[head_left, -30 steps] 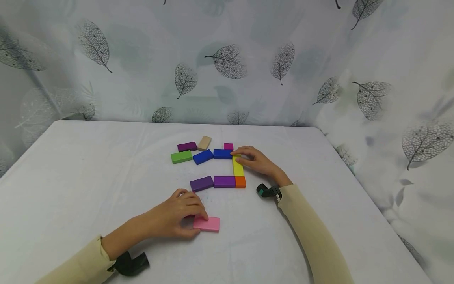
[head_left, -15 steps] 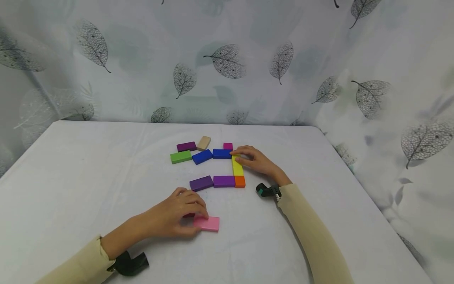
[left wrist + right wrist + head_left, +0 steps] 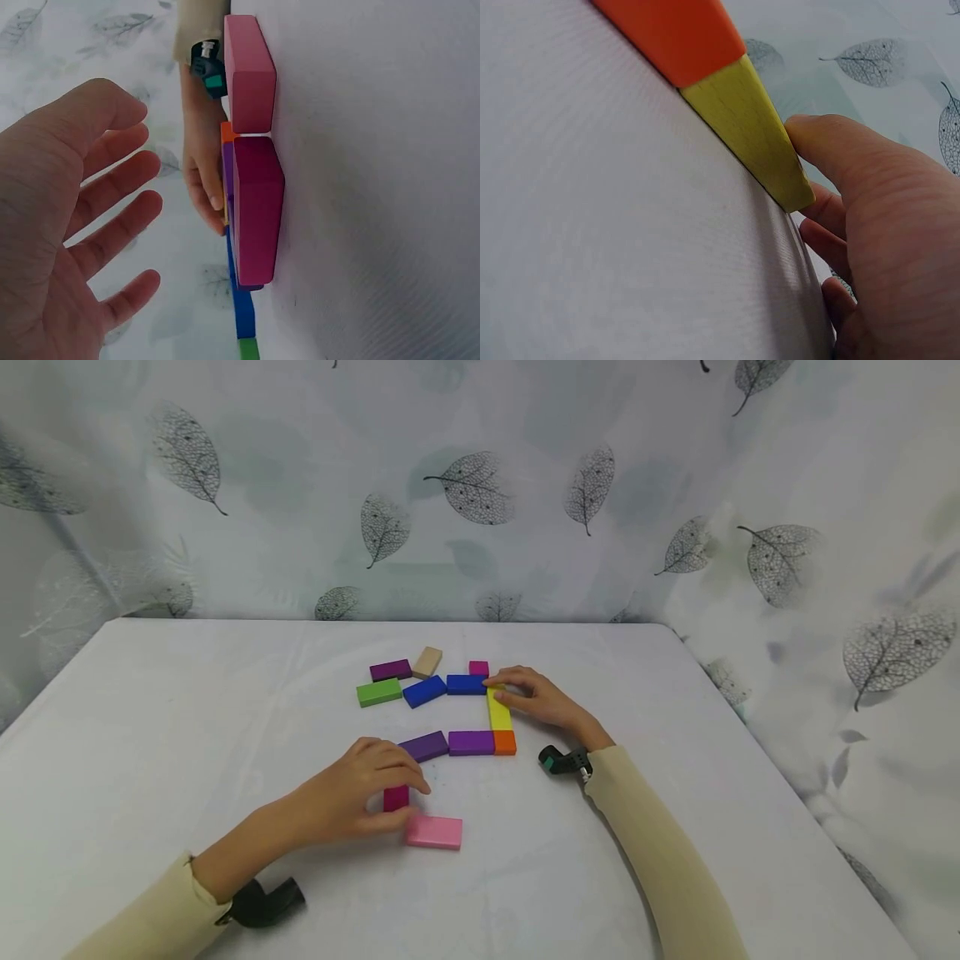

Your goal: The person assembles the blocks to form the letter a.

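Note:
My left hand [image 3: 360,789] hovers over a magenta block [image 3: 396,798] and the left end of a pink block [image 3: 434,832]. In the left wrist view its fingers are spread, apart from both blocks, with nothing between them. My right hand [image 3: 542,700] rests at a yellow block [image 3: 498,710], thumb on its top and a fingertip by the right end of a blue block [image 3: 467,685]. The right wrist view shows the thumb [image 3: 817,139] touching the yellow block's edge, the other fingers loosely bent beyond its end. An orange block [image 3: 505,742] adjoins the yellow one.
Two purple blocks [image 3: 471,743] extend left from the orange one. Farther back lie another blue block [image 3: 424,692], a green block [image 3: 379,692], a dark purple block [image 3: 391,670], a tan block [image 3: 427,662] and a small pink block [image 3: 478,667]. White cloth [image 3: 187,718] covers the table.
My left hand has let go of the pink block and moved up and left, uncovering the magenta block. The right hand stays at the yellow block.

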### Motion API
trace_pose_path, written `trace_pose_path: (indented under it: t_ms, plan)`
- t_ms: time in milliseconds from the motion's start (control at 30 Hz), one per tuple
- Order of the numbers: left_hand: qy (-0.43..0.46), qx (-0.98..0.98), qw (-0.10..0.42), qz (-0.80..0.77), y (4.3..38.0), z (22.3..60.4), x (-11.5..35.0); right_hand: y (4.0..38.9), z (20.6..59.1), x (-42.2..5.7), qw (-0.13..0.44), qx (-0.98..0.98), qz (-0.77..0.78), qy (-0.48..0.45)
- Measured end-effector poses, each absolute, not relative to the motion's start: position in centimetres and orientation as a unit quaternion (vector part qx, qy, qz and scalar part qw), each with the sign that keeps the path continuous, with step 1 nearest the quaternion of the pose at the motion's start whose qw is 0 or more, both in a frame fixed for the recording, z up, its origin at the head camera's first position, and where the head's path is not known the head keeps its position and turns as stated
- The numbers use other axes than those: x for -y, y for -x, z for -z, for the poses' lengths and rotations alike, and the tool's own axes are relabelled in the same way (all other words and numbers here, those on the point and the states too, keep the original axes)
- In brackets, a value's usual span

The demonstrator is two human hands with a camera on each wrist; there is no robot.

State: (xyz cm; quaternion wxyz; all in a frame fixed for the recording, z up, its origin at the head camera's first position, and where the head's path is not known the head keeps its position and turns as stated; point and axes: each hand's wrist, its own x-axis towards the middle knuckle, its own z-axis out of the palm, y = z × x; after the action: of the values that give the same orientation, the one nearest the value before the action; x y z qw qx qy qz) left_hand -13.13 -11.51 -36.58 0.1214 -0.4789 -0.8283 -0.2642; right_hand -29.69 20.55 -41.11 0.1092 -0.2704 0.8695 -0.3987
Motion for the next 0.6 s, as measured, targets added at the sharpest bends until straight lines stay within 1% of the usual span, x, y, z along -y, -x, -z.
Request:
trace_pose_path:
  t_ms: [100, 200, 433, 600]
  plan:
    - [0.493, 0.815, 0.139, 0.27, 13.6, 36.6, 11.6, 29.7, 41.1, -20.6, 0.108, -0.87, 0.396, 0.274]
    - [0.499, 0.808, 0.143, 0.279, 14.0, 36.6, 11.8, 29.7, 41.0, -20.5, 0.108, -0.87, 0.394, 0.277]
    - [0.469, 0.826, 0.114, 0.293, 15.3, 36.6, 12.2, 29.6, 40.8, -20.4, 0.113, -0.87, 0.393, 0.276]
    - [0.461, 0.826, 0.107, 0.306, 16.7, 36.6, 12.3, 29.5, 40.9, -20.5, 0.115, -0.868, 0.398, 0.274]
